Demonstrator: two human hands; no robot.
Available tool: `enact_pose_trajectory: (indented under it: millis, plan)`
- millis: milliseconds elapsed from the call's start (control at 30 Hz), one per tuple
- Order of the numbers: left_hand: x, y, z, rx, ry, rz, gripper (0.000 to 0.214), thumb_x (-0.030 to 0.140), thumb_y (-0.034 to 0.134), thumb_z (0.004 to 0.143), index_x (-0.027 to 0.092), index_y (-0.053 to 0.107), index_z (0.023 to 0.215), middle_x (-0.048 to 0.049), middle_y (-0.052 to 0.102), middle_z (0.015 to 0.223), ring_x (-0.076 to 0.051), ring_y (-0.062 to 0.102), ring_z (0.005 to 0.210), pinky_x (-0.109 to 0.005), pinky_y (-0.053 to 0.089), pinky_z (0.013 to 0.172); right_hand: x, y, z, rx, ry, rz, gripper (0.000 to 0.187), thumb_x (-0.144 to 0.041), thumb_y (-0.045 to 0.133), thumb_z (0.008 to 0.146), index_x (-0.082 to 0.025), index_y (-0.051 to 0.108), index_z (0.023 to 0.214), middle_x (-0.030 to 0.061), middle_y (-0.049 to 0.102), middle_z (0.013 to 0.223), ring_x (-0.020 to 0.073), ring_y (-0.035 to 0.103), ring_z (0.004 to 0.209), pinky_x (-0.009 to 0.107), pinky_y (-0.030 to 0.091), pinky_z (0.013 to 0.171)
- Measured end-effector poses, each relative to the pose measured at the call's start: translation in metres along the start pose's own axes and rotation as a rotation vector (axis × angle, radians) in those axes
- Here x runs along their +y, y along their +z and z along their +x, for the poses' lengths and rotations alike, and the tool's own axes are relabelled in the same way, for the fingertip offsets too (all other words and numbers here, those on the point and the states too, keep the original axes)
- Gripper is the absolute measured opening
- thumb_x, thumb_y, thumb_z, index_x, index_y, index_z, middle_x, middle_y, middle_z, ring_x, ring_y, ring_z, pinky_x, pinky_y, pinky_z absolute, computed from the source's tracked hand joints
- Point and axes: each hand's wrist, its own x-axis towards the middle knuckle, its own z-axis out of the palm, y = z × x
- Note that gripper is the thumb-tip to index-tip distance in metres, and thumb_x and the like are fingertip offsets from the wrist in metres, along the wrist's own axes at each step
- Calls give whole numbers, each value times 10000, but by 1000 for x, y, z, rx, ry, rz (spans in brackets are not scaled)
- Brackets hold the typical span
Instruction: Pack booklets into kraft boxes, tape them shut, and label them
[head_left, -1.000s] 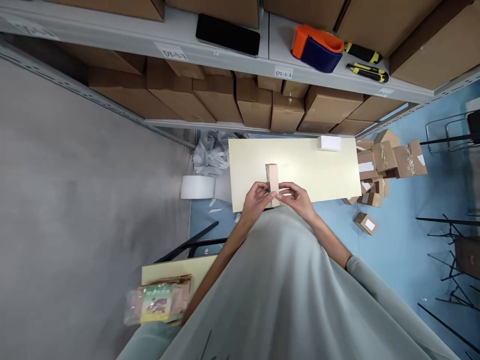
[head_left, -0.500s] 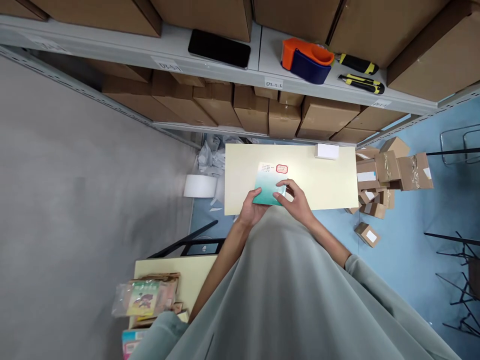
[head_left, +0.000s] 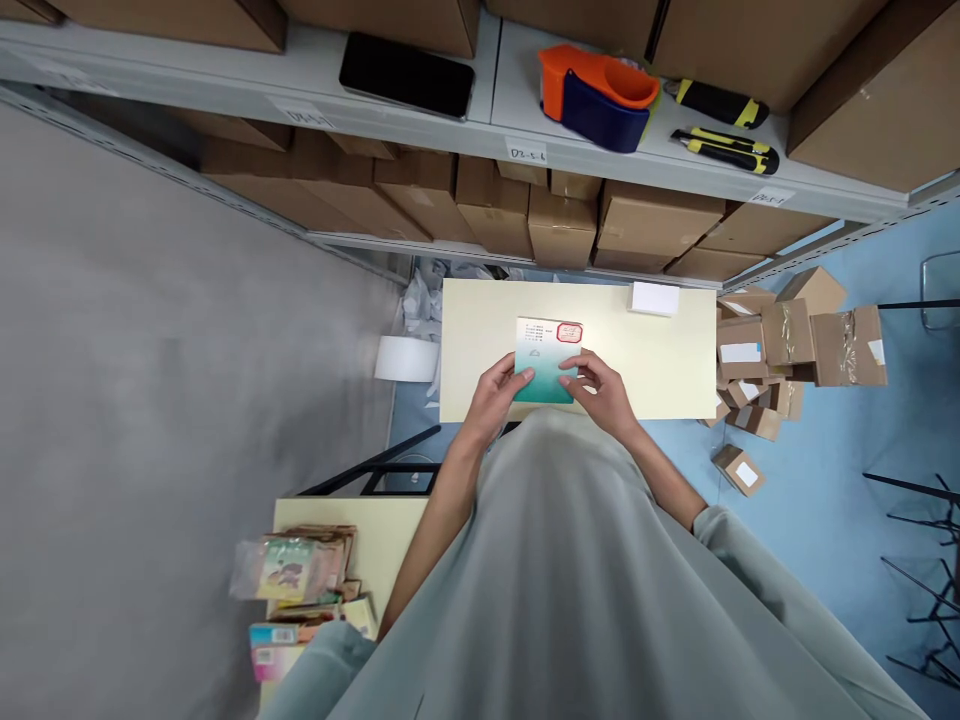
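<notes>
A small booklet (head_left: pixel 546 352), white at the top and fading to teal at the bottom, is held in front of my body over the pale yellow table (head_left: pixel 667 370). Its cover carries small lines of print and a red-framed stamp at the upper right. My left hand (head_left: pixel 496 395) grips the left edge, thumb on the cover and the other fingers behind. On the opposite edge, my right hand (head_left: pixel 602 392) has thumb and fingers closed at the side of the booklet. A white box (head_left: pixel 653 299) sits near the table's far edge.
The shelf above holds a phone (head_left: pixel 406 76), an orange-and-blue tape dispenser (head_left: pixel 598 97) and two utility knives (head_left: pixel 726 150). Cardboard boxes (head_left: pixel 787 345) are piled on the right-hand floor. Bagged books (head_left: pixel 289 570) lie on a side table at lower left; a white roll (head_left: pixel 406 358) stands near the wall.
My left hand has shifted from the booklet's lower left corner up along its left edge. The booklet is now held straighter and slightly farther right. The view has shifted a little.
</notes>
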Motion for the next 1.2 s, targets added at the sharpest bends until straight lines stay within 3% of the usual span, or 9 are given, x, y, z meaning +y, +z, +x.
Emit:
enact_pose_trajectory:
  millis: [167, 400, 733, 833, 900, 1000, 1067, 1200]
  plan:
    - [6, 2, 3, -39, 16, 18, 559, 552, 957, 818, 213, 834, 1244, -111, 838, 1286, -328, 765, 1220, -406, 611, 1015, -1, -6, 1, 18, -58, -32, 360, -633, 790, 974, -289, 798, 1081, 90, 704, 1444, 261, 699, 1228, 408, 632, 1015]
    - [10, -1, 2, -96, 17, 61, 617, 580, 979, 801, 192, 823, 1254, -136, 832, 1310, -354, 749, 1276, -437, 621, 1059, -5, -6, -2, 45, -82, -63, 321, -595, 780, 989, -288, 825, 1068, 91, 712, 1487, 285, 708, 1293, 421, 633, 1023]
    - [7, -11, -1, -109, 60, 139, 646, 678, 895, 870, 182, 806, 1274, -141, 839, 1267, -345, 763, 1237, -431, 635, 1037, -12, 13, -12, 116, -75, -135, 326, -609, 724, 1026, -294, 795, 1071, 76, 713, 1523, 282, 719, 1262, 436, 628, 1040]
    - [12, -13, -4, -165, 56, 149, 685, 683, 881, 886, 167, 777, 1324, -157, 838, 1284, -342, 781, 1210, -426, 645, 1013, -11, 18, -15, 147, -61, -157, 314, -595, 763, 998, -289, 746, 1069, 78, 740, 1428, 254, 738, 1165, 427, 633, 1020]
    - [17, -17, -7, -215, 46, 146, 718, 676, 873, 900, 168, 741, 1390, -159, 840, 1289, -338, 789, 1207, -431, 654, 1009, -8, 20, -15, 179, -5, -112, 403, -614, 839, 929, -298, 684, 1126, 52, 755, 1305, 209, 749, 1002, 397, 651, 940]
    - [24, -23, -11, -254, 43, 132, 752, 663, 871, 910, 185, 698, 1463, -157, 843, 1294, -336, 796, 1224, -445, 663, 1024, -4, 22, -12, 221, 76, 50, 684, -651, 925, 824, -335, 581, 1324, 2, 742, 1171, 156, 725, 803, 325, 649, 762]
    - [26, -26, -12, -249, 39, 131, 752, 648, 917, 868, 186, 716, 1427, -161, 842, 1306, -341, 799, 1234, -457, 663, 1047, -3, 22, -9, 190, 89, 124, 776, -651, 955, 791, -335, 578, 1390, 10, 757, 1141, 172, 741, 817, 307, 644, 718]
    - [21, -25, -11, -192, -6, 143, 791, 660, 989, 763, 166, 751, 1333, -172, 855, 1269, -363, 817, 1193, -484, 679, 1030, -6, 23, -7, 51, 112, 141, 661, -628, 979, 782, -276, 708, 1271, 57, 830, 1160, 230, 785, 933, 340, 676, 775]
